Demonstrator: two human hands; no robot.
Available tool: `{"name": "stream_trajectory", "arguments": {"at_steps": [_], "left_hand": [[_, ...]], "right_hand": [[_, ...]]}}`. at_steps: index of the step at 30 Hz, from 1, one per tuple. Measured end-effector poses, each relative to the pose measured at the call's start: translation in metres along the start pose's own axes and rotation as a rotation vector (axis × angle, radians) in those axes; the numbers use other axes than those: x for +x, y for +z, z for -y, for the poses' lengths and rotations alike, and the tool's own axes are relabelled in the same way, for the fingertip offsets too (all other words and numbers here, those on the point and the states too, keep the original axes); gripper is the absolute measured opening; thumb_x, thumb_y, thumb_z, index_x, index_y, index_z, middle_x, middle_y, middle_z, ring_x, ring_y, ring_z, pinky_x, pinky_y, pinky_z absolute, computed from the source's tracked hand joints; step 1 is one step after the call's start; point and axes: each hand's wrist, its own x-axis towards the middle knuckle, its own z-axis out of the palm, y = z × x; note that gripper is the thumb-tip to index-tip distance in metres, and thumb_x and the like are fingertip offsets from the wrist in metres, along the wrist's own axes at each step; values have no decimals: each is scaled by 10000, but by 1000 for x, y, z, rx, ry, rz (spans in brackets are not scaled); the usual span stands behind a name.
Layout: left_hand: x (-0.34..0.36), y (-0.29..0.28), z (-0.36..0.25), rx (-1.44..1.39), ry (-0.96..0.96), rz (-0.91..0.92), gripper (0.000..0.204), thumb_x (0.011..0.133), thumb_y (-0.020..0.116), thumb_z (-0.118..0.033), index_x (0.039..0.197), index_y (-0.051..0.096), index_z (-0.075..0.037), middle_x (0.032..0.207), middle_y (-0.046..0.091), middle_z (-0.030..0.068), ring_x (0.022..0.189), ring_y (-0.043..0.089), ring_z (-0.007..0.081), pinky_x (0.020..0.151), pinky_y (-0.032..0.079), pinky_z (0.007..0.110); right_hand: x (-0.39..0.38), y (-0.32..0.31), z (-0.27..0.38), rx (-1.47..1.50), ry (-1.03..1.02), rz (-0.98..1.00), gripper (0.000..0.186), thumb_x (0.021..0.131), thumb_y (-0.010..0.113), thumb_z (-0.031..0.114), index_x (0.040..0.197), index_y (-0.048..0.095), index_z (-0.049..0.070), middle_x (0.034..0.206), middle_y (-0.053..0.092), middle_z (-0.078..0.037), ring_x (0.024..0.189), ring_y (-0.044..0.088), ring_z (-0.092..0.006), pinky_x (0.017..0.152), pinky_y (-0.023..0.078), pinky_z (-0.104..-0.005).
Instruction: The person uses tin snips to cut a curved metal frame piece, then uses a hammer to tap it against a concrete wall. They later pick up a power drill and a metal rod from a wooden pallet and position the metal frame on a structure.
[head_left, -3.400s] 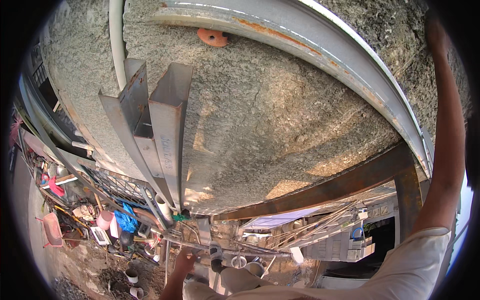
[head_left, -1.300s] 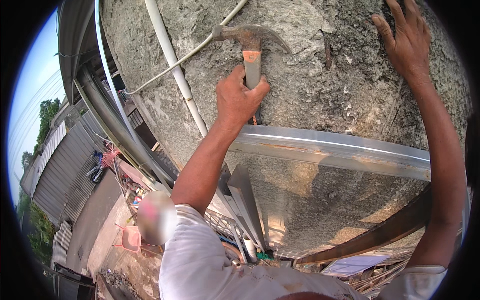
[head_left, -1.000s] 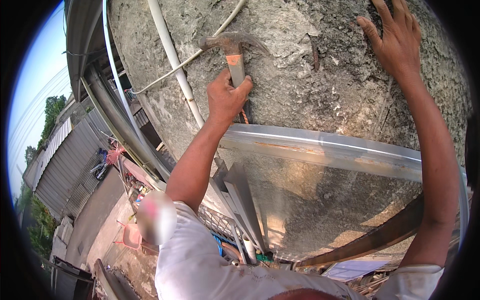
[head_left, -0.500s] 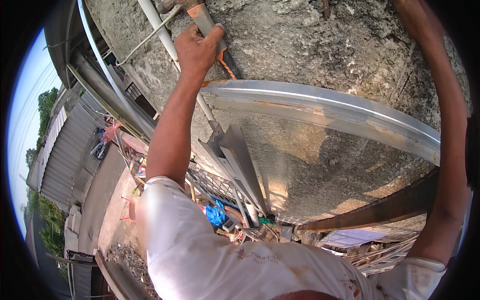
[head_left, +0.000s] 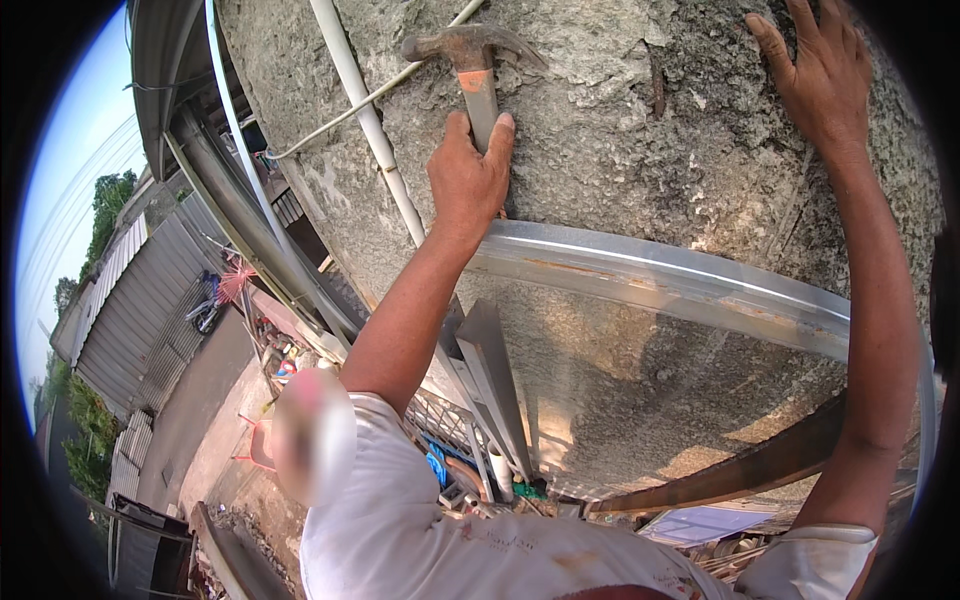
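My left hand is shut on the handle of a rusty claw hammer, whose head lies against the rough grey concrete wall high in the view. My right hand is pressed flat on the same wall at the upper right, fingers spread, holding nothing. A shiny metal channel runs across the wall just below my left hand and under my right forearm.
A white pipe and a thin cable run up the wall left of the hammer. Steel angle bars and a brown beam sit lower. Far below lie a cluttered yard and a corrugated roof.
Half a second ago my left hand and the hammer were higher, the head out of view; now the hammer head is back in view on the wall. My right hand stays on the wall.
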Motion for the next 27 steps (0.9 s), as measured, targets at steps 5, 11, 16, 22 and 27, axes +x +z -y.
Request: {"name": "stream_trajectory", "arguments": {"at_steps": [5, 11, 16, 22, 27], "left_hand": [[-13, 13, -18, 144, -33, -68, 413, 1014, 483, -429, 965, 471, -20, 633, 587, 226, 590, 618, 438, 527, 458, 510], [-13, 24, -13, 282, -63, -106, 394, 1022, 460, -395, 1009, 444, -1, 618, 592, 244, 568, 604, 464, 521, 451, 548], [-13, 26, -14, 336, -35, -136, 375, 1009, 490, -364, 1034, 438, 6, 624, 605, 244, 562, 605, 460, 515, 448, 554], [-9, 19, -17, 57, -36, -189, 366, 969, 568, -374, 1027, 489, -22, 681, 628, 236, 618, 636, 435, 569, 472, 521], [9, -4, -24, -151, -23, -283, 496, 900, 668, -442, 1128, 522, -26, 925, 580, 156, 851, 600, 281, 741, 490, 433]], "right_hand": [[2, 6, -10, 202, -39, -68, 618, 942, 306, 708, 1496, 298, 432, 1597, 213, -73, 1482, 195, -287, 1200, 149, -528], [0, 2, -5, 261, 39, 49, 646, 924, 357, 717, 1496, 283, 424, 1580, 224, -105, 1483, 176, -304, 1193, 149, -549], [13, 3, -15, 421, 100, -171, 660, 915, 457, 678, 1494, 284, 414, 1577, 226, -85, 1470, 199, -285, 1168, 172, -583], [105, 16, -35, 262, 131, -191, 663, 885, 603, 465, 1442, 424, 155, 1499, 365, -215, 1411, 302, -395, 1139, 252, -511], [102, 18, -19, 219, 159, -76, 690, 893, 593, 494, 1457, 407, 144, 1492, 393, -203, 1389, 341, -396, 1134, 271, -501]]}}
